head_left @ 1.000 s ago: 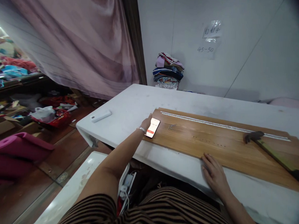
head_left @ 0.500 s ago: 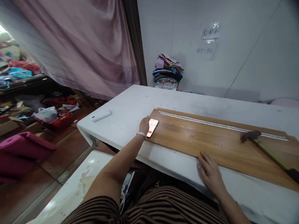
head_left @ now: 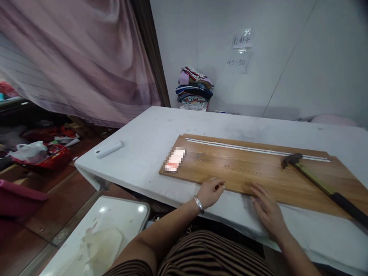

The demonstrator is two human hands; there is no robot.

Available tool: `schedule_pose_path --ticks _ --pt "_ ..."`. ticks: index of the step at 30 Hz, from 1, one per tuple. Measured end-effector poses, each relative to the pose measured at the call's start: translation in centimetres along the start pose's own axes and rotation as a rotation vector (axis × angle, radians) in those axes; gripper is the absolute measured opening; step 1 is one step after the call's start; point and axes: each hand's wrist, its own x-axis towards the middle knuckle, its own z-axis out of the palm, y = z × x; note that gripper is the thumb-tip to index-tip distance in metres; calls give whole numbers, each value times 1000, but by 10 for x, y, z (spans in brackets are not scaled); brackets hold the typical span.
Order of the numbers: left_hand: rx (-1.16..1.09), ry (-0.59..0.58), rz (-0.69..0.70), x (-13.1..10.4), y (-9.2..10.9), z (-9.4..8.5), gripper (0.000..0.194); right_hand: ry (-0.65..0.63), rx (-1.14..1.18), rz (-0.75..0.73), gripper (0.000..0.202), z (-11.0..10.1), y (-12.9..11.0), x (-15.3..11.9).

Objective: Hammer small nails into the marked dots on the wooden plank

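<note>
A wooden board [head_left: 246,179] lies on the white-covered table. My left hand [head_left: 211,192], wearing a silver bracelet [head_left: 198,204], is at its near edge; the fingers are loosely curled with a gap at the thumb, and nothing shows in them. To the right, my right hand [head_left: 268,211] has its fingers stretched out towards the same edge, open. A phone with a lit, blurred-out screen [head_left: 175,159] rests on the board's left end. Beside it is a small pile of nails [head_left: 199,156]. A row of small dark dots marks the middle. A claw hammer [head_left: 316,178] lies across the right part.
Two white measuring strips [head_left: 256,150] run along the board's far side. A white handheld object [head_left: 109,149] lies on the table [head_left: 135,136] at left. Folded cloths [head_left: 194,89] are stacked by the wall. A white stool-like surface [head_left: 128,211] stands below left.
My left hand has let go of the phone and moved right and nearer, beside my right hand. The phone stays on the board. The view has turned slightly right.
</note>
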Motion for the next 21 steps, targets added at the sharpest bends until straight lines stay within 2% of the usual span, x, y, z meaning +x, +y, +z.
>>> schedule_pose_path --ticks 3,5,8,10,12,15,17,21 --pt "183 -3 53 -1 -9 -7 18 103 -160 100 39 -51 43 12" --pt "280 3 60 -3 -16 -13 17 103 -300 185 40 -88 71 22" --pt "363 -1 96 -7 -24 -16 17 -19 -544 395 46 -134 96 38" --pt "395 3 122 -9 -28 -15 17 -113 -651 510 53 -152 100 49" --pt "421 3 140 -10 -31 -13 19 -197 -705 657 59 -160 99 58" --pt "463 -16 162 -10 -34 -12 20 -401 -661 843 64 -161 95 68" --pt "488 -29 175 -11 -35 -13 20 -467 -680 886 66 -160 95 73" --pt "517 -43 204 -12 -36 -15 21 -509 -736 871 63 -160 93 80"
